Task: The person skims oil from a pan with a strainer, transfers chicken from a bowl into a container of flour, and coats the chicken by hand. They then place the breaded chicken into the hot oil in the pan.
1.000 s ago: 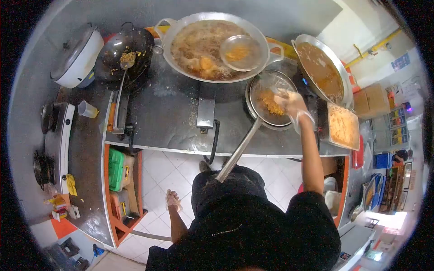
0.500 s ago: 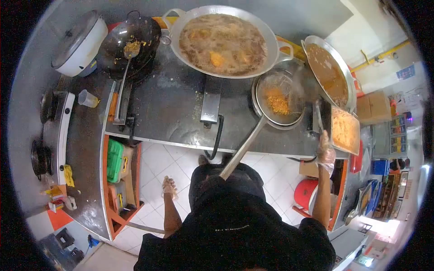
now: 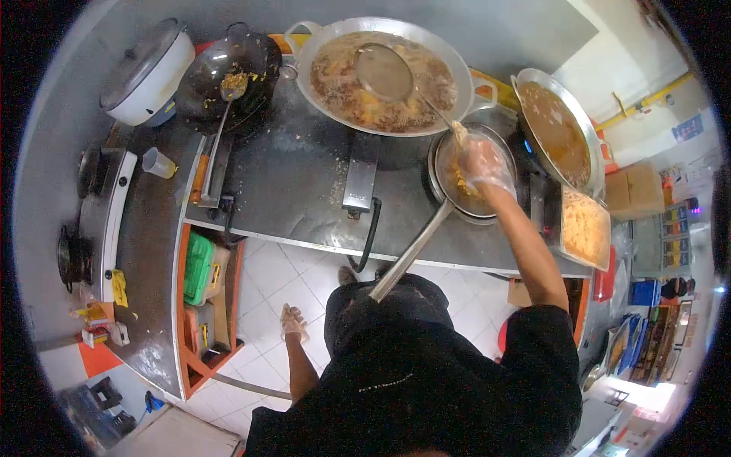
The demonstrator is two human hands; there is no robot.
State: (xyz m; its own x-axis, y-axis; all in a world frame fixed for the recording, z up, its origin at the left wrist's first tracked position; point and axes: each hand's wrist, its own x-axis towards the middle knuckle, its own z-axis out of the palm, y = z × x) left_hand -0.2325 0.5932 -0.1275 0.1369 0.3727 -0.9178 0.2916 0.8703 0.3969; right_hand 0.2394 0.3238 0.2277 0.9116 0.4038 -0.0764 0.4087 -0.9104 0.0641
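Note:
My right hand (image 3: 486,166), in a clear plastic glove, is closed on the handle of a round wire skimmer (image 3: 385,72). The skimmer's flat mesh is over the large wok of bubbling oil (image 3: 311,103); whether it touches the oil I cannot tell. Under my right hand is a long-handled strainer (image 3: 415,247) with orange fried bits in it, resting on a round pot. Gloved as well, my left hand (image 3: 293,321) hangs low over the floor tiles, fingers loosely curled and apart, holding nothing.
A second wok of brown oil (image 3: 560,137) is at the right, above a tray of orange food (image 3: 585,225). At the left are a dark wok (image 3: 263,95) with a ladle, a white pot (image 3: 152,84) and a plastic cup (image 3: 158,163). A stove stands far left.
My right hand has moved from beside the food tray leftward and up over the strainer. The skimmer now reaches over the large wok. My left hand stays low.

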